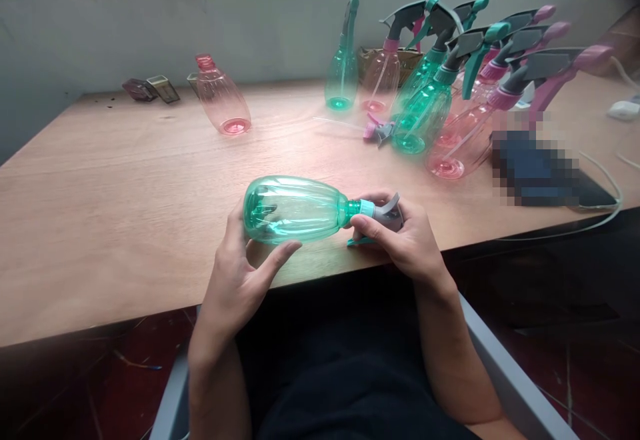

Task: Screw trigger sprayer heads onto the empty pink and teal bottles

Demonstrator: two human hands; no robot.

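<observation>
I hold a clear green spray bottle (295, 209) sideways over the near edge of the wooden table (125, 193). My left hand (240, 273) cups the bottle's base end, fingers wrapped round its body. My right hand (400, 237) is closed round the grey trigger head (387, 210) at the bottle's neck, with a teal collar just left of the fingers.
A bare pink bottle (223, 97) stands at the back left near small dark caps (150, 89). A green bottle (343, 67) and several assembled green and pink spray bottles (450, 93) crowd the back right. A loose pink trigger part (375, 130), a blurred dark object (535, 167) and white cables (605, 180) lie right.
</observation>
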